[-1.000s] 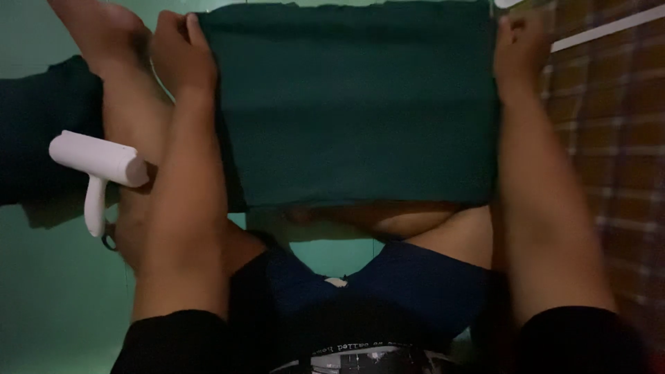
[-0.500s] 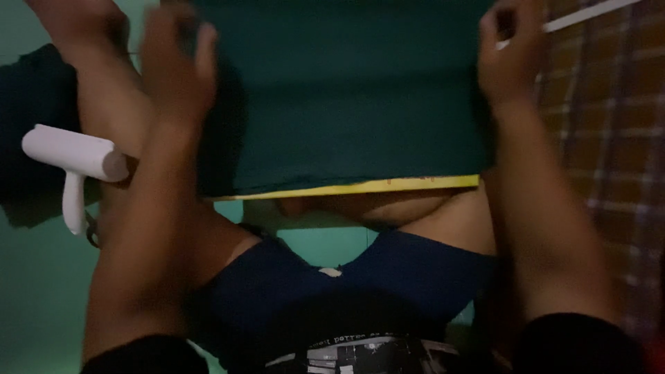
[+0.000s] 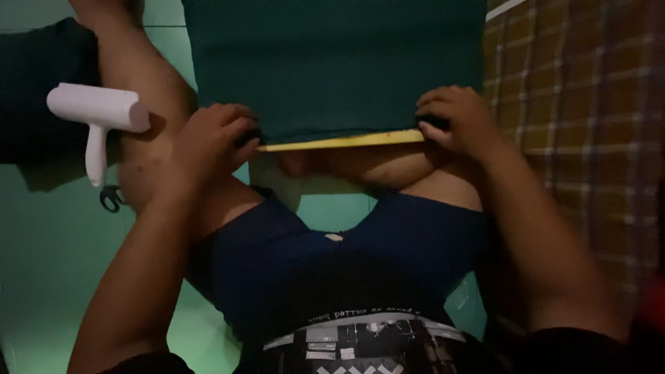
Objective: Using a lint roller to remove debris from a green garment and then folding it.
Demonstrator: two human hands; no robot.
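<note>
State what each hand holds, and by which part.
Both the left hand and right hand grip the dark green cloth at its near, yellow-trimmed edge, one at each corner.

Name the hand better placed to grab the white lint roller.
Left. The left hand grips the green cloth's near corner close beside the white lint roller; the right hand holds the opposite corner.

My left hand (image 3: 215, 138) is closed, the fingers curled in and the knuckles turned up toward me. My right hand (image 3: 460, 121) is closed in the same way, the fingers bent under and the thumb tucked. Both forearms reach forward from my body, bare, slightly spread. My two hands are well apart, at the same height.
</note>
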